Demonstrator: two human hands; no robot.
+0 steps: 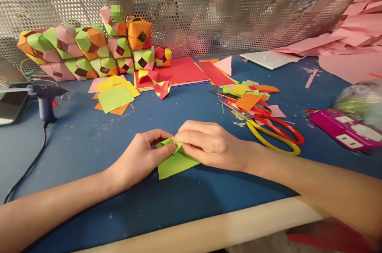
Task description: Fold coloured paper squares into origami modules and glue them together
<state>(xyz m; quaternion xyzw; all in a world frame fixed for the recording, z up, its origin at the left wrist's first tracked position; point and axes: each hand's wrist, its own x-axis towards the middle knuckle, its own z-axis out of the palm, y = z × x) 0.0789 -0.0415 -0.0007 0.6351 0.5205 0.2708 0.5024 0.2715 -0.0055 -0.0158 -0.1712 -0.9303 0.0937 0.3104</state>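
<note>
A green paper (176, 164), partly folded along its upper side, is between my two hands near the front of the blue table. My left hand (146, 155) pinches its upper left part, the thumb lying on top of a small folded flap. From the right, my right hand (211, 143) grips the upper edge with its fingertips close to the left thumb. The right fingers cover part of the fold. The paper's lower left corner points toward the table's front edge.
Folded paper balls (91, 42) stand stacked against a perforated metal screen (185, 6). A glue gun (46, 99) with a cord is at left, paper squares (116, 97) behind my left hand. Scissors (274, 135), scraps (249, 101) and a magenta power strip (346, 128) lie at right.
</note>
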